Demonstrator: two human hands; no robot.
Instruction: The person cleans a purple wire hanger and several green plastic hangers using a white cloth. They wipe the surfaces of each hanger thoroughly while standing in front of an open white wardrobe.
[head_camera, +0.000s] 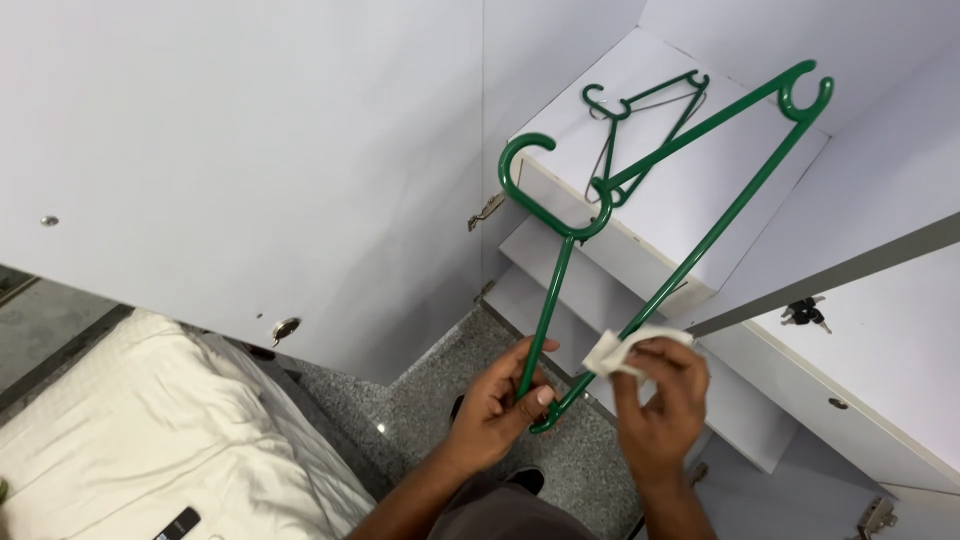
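Observation:
My left hand (500, 400) grips the lower corner of a green plastic hanger (700, 245), which I hold up in front of an open white wardrobe. My right hand (655, 400) pinches a small white cloth (615, 350) against the hanger's long bar, close to that same corner. The hanger's hook (535, 185) points up and to the left. A second green hanger (645, 105) lies flat on a white shelf (700, 190) behind the held one.
The open wardrobe door (240, 150) fills the left side. A key bunch (805, 312) hangs from another door at right. More shelves step down below. A bed with white bedding (150, 430) sits lower left, and grey speckled floor (450, 380) lies underneath.

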